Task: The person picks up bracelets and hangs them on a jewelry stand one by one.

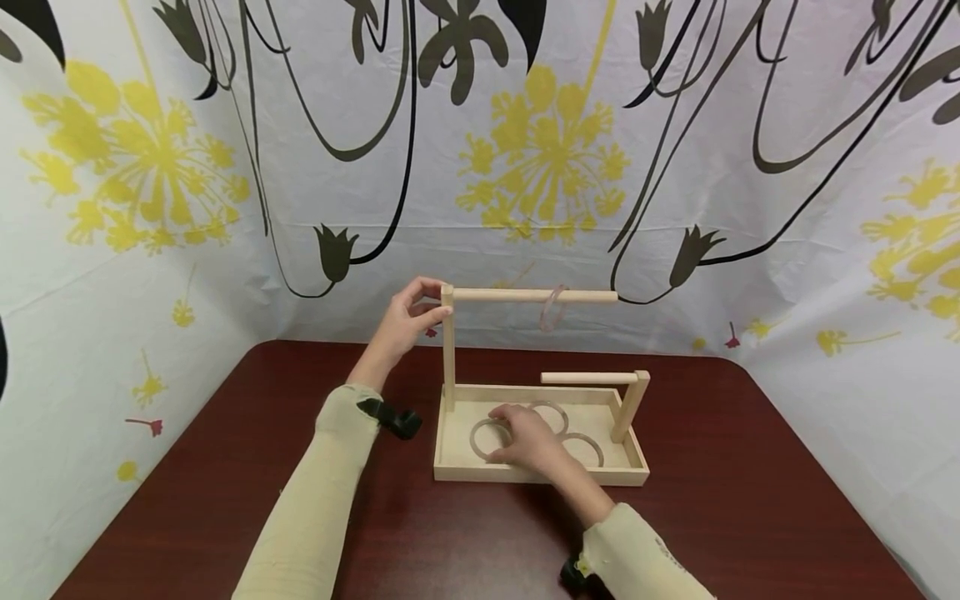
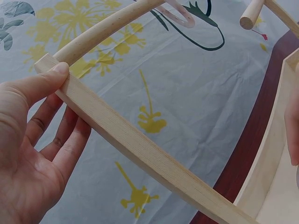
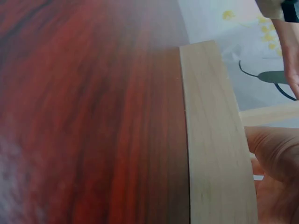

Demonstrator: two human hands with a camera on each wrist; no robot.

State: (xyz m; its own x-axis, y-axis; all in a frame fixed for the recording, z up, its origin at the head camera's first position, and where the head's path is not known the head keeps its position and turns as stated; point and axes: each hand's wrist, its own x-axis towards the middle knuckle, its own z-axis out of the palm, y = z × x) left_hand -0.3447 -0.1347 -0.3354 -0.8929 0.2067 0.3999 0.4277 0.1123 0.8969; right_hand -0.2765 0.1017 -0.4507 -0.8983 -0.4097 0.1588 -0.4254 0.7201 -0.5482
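Note:
A wooden stand has a tray, a tall post with a long dowel, and a short post with a shorter dowel. My left hand holds the tall post's top, thumb in front and fingers behind. One translucent ring hangs on the long dowel. Inside the tray, my right hand spans the left ring, fingertips at its far edge and thumb at its near edge; I cannot tell whether it pinches the ring. Beside it lie a back ring and a right ring.
The stand sits on a dark red-brown table. A white curtain with yellow and dark flower prints hangs behind and at both sides. In the right wrist view, the tray's outer wall runs along the tabletop.

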